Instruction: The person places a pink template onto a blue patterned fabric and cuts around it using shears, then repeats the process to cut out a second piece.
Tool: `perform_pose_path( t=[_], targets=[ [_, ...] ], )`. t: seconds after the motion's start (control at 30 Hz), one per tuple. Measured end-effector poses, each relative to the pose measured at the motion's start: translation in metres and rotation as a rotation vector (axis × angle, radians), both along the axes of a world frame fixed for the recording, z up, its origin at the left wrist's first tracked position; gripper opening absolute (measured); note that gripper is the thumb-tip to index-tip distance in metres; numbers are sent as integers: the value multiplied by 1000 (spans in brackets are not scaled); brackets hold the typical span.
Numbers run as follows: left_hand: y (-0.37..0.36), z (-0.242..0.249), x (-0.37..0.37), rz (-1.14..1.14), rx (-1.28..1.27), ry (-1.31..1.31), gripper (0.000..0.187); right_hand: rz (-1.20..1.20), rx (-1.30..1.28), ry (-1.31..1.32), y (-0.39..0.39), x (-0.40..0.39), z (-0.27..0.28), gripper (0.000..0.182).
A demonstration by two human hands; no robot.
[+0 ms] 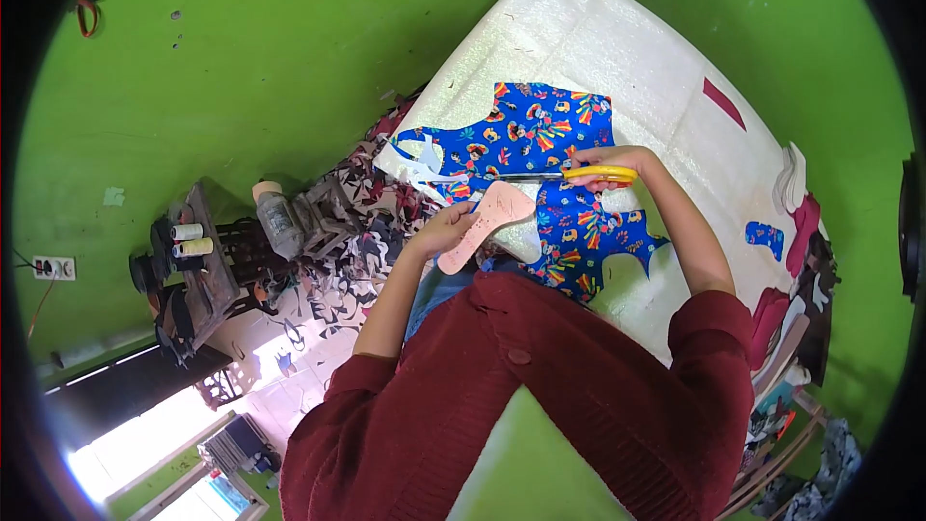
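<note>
My left hand (449,230) is closed on a pale pink sole-shaped template (497,216), held at the table's near edge. In my right hand (610,166) are yellow-handled scissors (600,174), their blades pointing left over a blue patterned fabric (545,125). The fabric lies on the white-covered table (588,29), with cut-out curves along its edges, and part of it sits to the right of the template. White strips (424,164) lie at the fabric's left end, near the blade tips.
A small blue piece (764,239) and a dark red strip (723,103) lie on the table's right part. Stacked red pieces (769,323) are at the right edge. Scraps (352,251) cover the floor at left, near a wooden stand (207,270) with thread spools (193,247).
</note>
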State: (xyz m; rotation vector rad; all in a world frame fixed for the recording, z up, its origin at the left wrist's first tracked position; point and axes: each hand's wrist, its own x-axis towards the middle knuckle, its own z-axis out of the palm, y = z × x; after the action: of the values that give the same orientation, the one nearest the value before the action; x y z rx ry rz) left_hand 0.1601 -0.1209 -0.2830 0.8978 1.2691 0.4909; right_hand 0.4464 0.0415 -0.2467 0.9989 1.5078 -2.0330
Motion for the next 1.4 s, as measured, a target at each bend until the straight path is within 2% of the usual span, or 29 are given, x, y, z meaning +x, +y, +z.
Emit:
perform_pose_path(
  t=[0.07, 0.1, 0.13, 0.17, 0.2, 0.27, 0.33, 0.4, 0.53, 0.77, 0.87, 0.93, 1.1, 1.23, 1.37, 1.4],
  targets=[
    [1, -2, 0, -41, 18, 52, 27, 18, 42, -35, 1, -3, 5, 37],
    [0, -3, 2, -34, 15, 54, 27, 65, 158, 1, 1, -5, 6, 39],
    [0, -4, 5, -70, 82, 162, 26, 111, 274, 38, 3, -6, 6, 41],
    [-2, -5, 8, -106, 148, 269, 25, 135, 276, 62, 7, -5, 5, 44],
    [-4, -5, 12, -101, 141, 267, 25, 140, 270, 62, 10, -4, 2, 44],
    [-10, -4, 18, -88, 449, 398, 23, 243, 406, 129, 16, -2, -5, 35],
    [-10, 7, 24, -102, 439, 439, 23, 214, 368, 187, 22, 1, -9, 34],
    [-10, 18, 32, -121, 617, 611, 24, 236, 315, 143, 29, 3, -9, 32],
    [-9, 12, 38, -90, 667, 630, 21, 374, 438, 55, 34, -3, -9, 36],
    [-8, 11, 38, -96, 682, 648, 22, 313, 395, 152, 34, -12, -4, 38],
    [-6, 16, 40, -128, 663, 695, 21, 380, 501, 106, 29, -22, 6, 43],
    [-4, 15, 41, -145, 679, 723, 21, 443, 673, 9, 23, -27, 7, 51],
    [0, 17, 45, -143, 646, 656, 21, 462, 688, 5, 18, -40, 9, 59],
    [1, 14, 47, -123, 621, 574, 20, 620, 737, -77, 23, -53, 14, 68],
    [3, 14, 51, -111, 647, 584, 19, 614, 740, -55, 27, -56, 8, 65],
    [4, 15, 51, -109, 646, 577, 19, 591, 630, -61, 31, -57, 5, 62]
  ],
)
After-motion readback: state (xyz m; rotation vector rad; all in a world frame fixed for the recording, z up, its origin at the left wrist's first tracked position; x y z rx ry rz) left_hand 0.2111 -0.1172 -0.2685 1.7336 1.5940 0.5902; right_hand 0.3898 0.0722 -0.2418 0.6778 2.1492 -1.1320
